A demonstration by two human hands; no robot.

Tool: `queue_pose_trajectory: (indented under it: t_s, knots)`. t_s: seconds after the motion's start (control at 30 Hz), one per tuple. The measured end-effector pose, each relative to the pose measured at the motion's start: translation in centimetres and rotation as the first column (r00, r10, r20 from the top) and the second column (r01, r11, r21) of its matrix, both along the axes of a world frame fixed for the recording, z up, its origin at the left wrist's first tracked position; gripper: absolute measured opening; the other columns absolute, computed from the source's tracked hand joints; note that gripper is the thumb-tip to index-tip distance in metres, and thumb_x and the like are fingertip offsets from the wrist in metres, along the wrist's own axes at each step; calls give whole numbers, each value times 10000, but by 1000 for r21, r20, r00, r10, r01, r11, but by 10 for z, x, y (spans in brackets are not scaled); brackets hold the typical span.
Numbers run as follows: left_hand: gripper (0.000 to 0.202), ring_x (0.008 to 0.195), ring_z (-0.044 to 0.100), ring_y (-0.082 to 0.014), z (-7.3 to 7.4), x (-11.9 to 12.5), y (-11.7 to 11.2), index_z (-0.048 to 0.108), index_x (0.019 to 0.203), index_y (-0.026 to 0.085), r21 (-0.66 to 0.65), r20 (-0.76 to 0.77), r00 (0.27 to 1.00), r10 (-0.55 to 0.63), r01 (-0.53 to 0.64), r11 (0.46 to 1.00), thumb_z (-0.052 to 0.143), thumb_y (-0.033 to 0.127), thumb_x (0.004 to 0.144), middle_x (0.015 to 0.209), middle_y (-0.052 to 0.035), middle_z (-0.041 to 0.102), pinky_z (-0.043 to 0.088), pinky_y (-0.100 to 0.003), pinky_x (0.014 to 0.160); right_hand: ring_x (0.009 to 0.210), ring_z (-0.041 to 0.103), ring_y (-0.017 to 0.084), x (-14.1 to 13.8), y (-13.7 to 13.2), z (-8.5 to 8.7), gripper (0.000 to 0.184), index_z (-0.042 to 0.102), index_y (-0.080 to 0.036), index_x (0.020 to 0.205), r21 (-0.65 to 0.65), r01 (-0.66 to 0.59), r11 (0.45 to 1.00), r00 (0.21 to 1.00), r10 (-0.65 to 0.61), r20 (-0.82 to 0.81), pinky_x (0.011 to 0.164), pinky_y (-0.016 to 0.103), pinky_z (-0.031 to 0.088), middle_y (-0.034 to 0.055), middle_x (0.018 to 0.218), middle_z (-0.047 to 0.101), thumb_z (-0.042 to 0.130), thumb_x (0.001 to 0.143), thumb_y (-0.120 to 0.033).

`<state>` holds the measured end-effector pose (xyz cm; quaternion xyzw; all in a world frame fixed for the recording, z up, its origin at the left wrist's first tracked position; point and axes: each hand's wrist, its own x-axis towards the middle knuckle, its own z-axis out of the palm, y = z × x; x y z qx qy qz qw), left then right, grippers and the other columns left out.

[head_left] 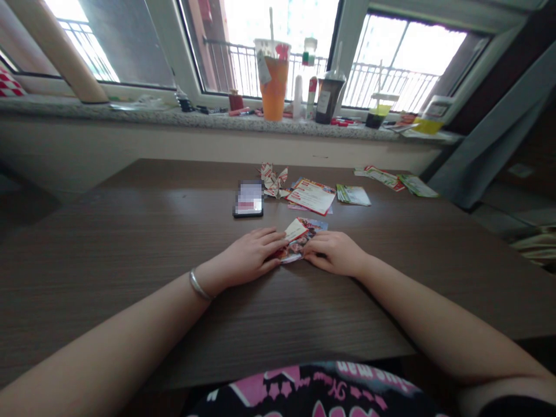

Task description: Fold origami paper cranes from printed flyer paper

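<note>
A printed sheet of paper [296, 230], colourful with a cream panel and a fold across it, lies on the table between my hands. My left hand [247, 255] rests on its left side, fingers stretched out over the edge. At the right edge, my right hand [337, 252] has its fingers curled and pinches the paper; the fingertips partly hide that side. Just beyond are a phone [249, 198] with a blurred screen, some folded paper figures [273, 180] and a stack of red-bordered printed sheets [316, 197].
Green-and-white cards [354, 195] lie right of the stack, with more printed strips [382, 178] farther right. On the stone windowsill [208, 120] stand an orange drink cup [274, 81], a dark drink cup [329, 99], pens and bottles. The brown table [130, 243] spreads to both sides.
</note>
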<state>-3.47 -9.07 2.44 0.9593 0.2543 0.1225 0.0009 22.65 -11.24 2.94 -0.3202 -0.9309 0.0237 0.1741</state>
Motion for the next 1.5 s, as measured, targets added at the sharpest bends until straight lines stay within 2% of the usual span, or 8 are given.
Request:
queue_pose_trajectory:
  t_s: [0.17, 0.33, 0.47, 0.63, 0.83, 1.0, 1.37, 1.5]
  knots:
    - [283, 1096, 572, -233, 3, 3, -2, 612, 1167, 203, -4, 30, 1000, 8, -7, 1000, 511, 323, 931, 1205, -97, 608, 473, -390, 952, 698, 611, 147, 1, 2, -2, 180, 673, -202, 840, -61, 89, 994, 993, -94, -71, 658, 241, 434, 31, 737, 677, 537, 910, -298]
    - [211, 1080, 592, -229, 5, 3, -1, 643, 1052, 188, -6, 53, 998, -14, 14, 1000, 513, 297, 925, 1171, -86, 645, 479, -386, 946, 559, 530, 101, 3, 4, -6, 172, 665, -195, 793, -188, 147, 971, 966, -182, -184, 559, 205, 374, -14, 654, 638, 558, 887, -292]
    - [228, 1087, 603, -221, 5, 4, 0, 635, 1072, 187, -11, 46, 998, -33, 33, 999, 480, 296, 945, 1160, -76, 662, 476, -375, 967, 502, 467, 84, 3, 4, -6, 187, 665, -187, 766, -281, 188, 941, 942, -253, -218, 520, 197, 342, -35, 587, 583, 556, 876, -292]
    - [238, 1062, 622, -197, 4, 5, 0, 629, 1076, 193, -44, 53, 998, -19, 21, 999, 432, 259, 961, 1121, -71, 673, 493, -343, 945, 524, 492, 100, 2, 8, -6, 171, 680, -182, 789, -347, 259, 901, 914, -345, -212, 521, 205, 339, -31, 598, 583, 563, 858, -285]
    - [193, 992, 640, -194, 1, 7, -2, 620, 1026, 188, -135, 65, 992, 108, -98, 986, 454, 220, 932, 1047, -71, 679, 515, -327, 888, 553, 546, 135, 2, 11, -10, 184, 686, -189, 814, -361, 327, 873, 887, -415, -201, 535, 224, 347, -12, 631, 619, 552, 860, -306]
    - [211, 971, 643, -192, 1, 9, -1, 622, 1044, 192, -149, 64, 989, 134, -124, 981, 447, 191, 925, 1047, -67, 682, 522, -324, 865, 589, 555, 149, -1, 11, -9, 192, 694, -199, 837, -315, 416, 853, 876, -469, -111, 565, 236, 346, 8, 677, 650, 547, 864, -320]
    - [252, 1034, 622, -195, 0, 9, 0, 643, 1069, 198, -80, 79, 997, 2, 4, 997, 438, 168, 926, 1084, -68, 678, 501, -338, 932, 752, 606, 182, -6, 7, -3, 225, 687, -253, 870, -215, 566, 796, 822, -564, 76, 589, 248, 303, 26, 867, 719, 513, 879, -396]
    - [246, 1034, 623, -194, 0, 10, 0, 642, 1077, 193, -70, 70, 998, -8, 12, 997, 444, 173, 932, 1085, -71, 678, 506, -334, 928, 719, 595, 165, -6, 10, -4, 203, 669, -233, 831, -191, 532, 825, 846, -528, 74, 592, 246, 306, 21, 824, 708, 519, 878, -361]
